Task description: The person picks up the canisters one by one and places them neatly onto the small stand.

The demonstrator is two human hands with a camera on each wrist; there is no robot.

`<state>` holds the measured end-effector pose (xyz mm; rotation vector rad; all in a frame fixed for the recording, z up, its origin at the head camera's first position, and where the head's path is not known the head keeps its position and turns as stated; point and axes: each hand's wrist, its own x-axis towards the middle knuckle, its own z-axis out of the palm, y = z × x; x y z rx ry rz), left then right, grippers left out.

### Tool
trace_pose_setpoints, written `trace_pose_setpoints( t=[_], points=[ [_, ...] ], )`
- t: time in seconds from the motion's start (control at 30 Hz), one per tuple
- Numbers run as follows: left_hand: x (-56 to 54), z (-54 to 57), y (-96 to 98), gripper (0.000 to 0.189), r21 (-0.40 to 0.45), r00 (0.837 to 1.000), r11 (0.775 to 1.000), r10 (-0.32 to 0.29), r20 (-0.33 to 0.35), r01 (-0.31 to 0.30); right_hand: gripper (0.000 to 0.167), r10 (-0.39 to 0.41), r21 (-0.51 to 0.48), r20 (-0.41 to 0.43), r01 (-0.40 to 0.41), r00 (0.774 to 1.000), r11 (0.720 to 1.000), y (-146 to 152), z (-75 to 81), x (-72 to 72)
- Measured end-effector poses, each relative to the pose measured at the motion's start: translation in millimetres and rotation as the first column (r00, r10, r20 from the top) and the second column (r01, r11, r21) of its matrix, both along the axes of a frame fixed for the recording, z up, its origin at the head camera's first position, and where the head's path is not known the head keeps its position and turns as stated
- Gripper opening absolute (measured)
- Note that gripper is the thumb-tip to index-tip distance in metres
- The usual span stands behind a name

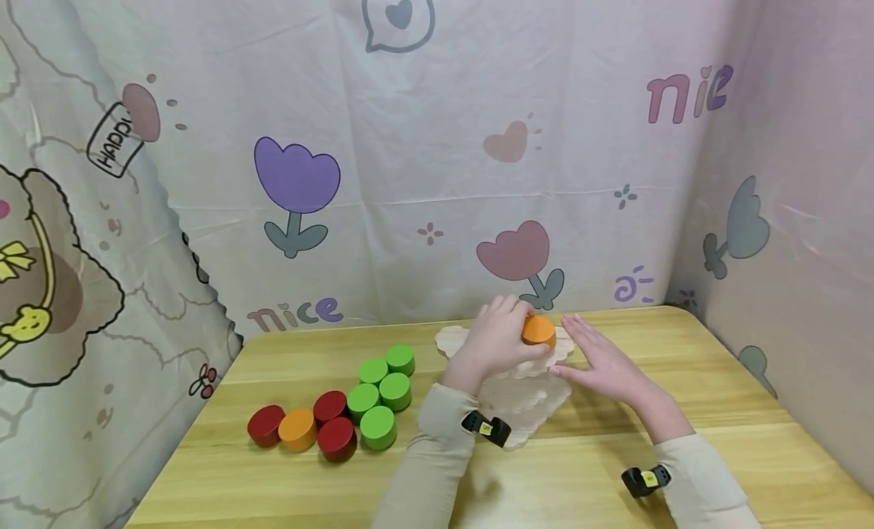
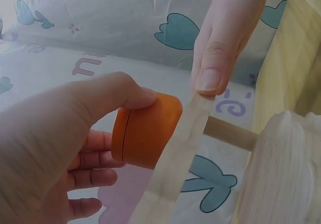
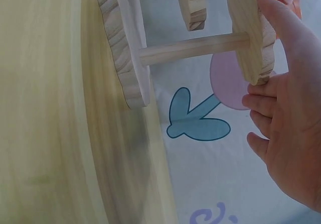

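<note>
green blocks 5 | red blocks 3 | orange blocks 2 | stand 1 | hands 2

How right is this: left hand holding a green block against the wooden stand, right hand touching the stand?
Only the colour is wrong: the left wrist view shows the left hand holding an orange block against the wooden stand. The rest holds.

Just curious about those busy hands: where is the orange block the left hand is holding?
In the head view, the orange block is right of centre, at the top of the pale wooden stand, between the left hand and the right hand.
</note>
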<state>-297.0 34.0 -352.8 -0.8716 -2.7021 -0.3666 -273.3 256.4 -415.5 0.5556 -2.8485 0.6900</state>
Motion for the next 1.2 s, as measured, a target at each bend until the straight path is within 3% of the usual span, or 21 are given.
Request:
trace_pose_setpoints(
  t=[0.7, 1.2],
  points=[
    [-11.1, -4.8, 25.9, 0.054, -0.034, 0.999, 0.999, 0.039, 0.006, -0.039, 0.095, -0.011, -0.001, 0.019, 0.011, 1.000, 1.000, -1.1, -1.8, -1.9],
    [-7.1, -4.0, 33.3, 0.054, -0.085, 0.998, 0.994, 0.066, 0.011, -0.065, 0.094, 0.000, -0.017, 0.013, 0.001, 1.000, 1.000, -0.3, -2.1, -1.9]
  ],
)
